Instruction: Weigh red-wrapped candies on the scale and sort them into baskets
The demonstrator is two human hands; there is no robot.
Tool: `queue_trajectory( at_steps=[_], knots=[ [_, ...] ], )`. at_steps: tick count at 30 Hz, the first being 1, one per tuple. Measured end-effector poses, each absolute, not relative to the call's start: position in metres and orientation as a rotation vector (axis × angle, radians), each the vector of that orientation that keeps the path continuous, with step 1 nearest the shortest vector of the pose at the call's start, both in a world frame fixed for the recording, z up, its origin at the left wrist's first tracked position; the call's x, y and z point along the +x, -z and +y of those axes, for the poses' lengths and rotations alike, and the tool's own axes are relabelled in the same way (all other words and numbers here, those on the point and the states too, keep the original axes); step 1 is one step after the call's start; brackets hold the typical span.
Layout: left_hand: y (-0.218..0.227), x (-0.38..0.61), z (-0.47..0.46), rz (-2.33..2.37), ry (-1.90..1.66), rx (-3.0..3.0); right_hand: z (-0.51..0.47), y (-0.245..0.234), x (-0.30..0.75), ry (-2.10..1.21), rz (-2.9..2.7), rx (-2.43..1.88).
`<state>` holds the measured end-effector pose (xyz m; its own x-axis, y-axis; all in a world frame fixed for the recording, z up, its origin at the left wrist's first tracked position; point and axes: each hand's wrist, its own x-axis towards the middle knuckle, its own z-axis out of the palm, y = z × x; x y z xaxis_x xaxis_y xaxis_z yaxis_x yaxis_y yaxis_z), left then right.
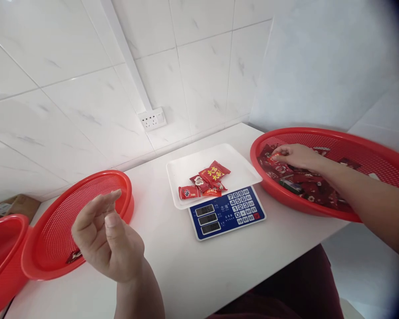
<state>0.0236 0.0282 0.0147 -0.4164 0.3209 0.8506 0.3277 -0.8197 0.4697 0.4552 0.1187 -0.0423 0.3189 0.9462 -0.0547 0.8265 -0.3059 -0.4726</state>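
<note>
My right hand (294, 157) is inside the large red basket (359, 148) on the right, finger and thumb closed on a small red candy packet (275, 156). Many dark red packets (314, 188) lie below it. My left hand (111, 241) is raised in front of the left red basket (61, 217), palm up, fingers loosely curled and apart from the thumb, holding nothing. Between the hands stands a blue digital scale (228, 212) with a white tray (186, 166) on top. Several red packets (204, 179) are heaped on that tray.
Another red basket (3, 261) sits at the far left edge, with a cardboard box (18, 206) behind it. The white table (182, 270) runs along a tiled wall bearing a power socket (153, 118). One dark packet (73, 256) lies in the left basket.
</note>
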Motion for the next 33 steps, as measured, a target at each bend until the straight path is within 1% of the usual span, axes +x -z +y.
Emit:
queue_trajectory(
  at_steps=[5,7,10,14,17,22,27,30,33],
  knots=[
    [-0.015,0.025,0.027,-0.948,2.447,-1.696,0.117,0.037,0.451,-0.361,-1.589,-2.273],
    [-0.016,0.025,0.027,-0.909,2.465,-1.691,0.114,0.028,0.446,-0.293,-1.536,-2.269],
    [-0.016,0.026,0.027,-0.868,2.481,-1.701,0.105,0.011,0.432,-0.239,-1.399,-2.154],
    [-0.016,0.028,0.027,-0.885,2.482,-1.708,0.092,-0.002,0.395,-0.473,-1.488,-1.837],
    [-0.016,0.029,0.025,-0.920,2.438,-1.727,0.086,0.006,0.356,-0.559,-1.689,-1.616],
    [-0.018,0.029,0.020,-1.040,2.380,-1.747,0.087,0.022,0.298,-0.721,-1.904,-1.433],
    [-0.018,0.029,0.018,-1.110,2.361,-1.715,0.092,0.020,0.286,-0.598,-1.964,-1.447],
    [-0.018,0.027,0.019,-1.084,2.373,-1.708,0.092,0.016,0.301,-0.508,-1.964,-1.519],
    [-0.017,0.025,0.022,-1.024,2.393,-1.702,0.091,0.012,0.329,-0.423,-1.871,-1.682]
  ],
)
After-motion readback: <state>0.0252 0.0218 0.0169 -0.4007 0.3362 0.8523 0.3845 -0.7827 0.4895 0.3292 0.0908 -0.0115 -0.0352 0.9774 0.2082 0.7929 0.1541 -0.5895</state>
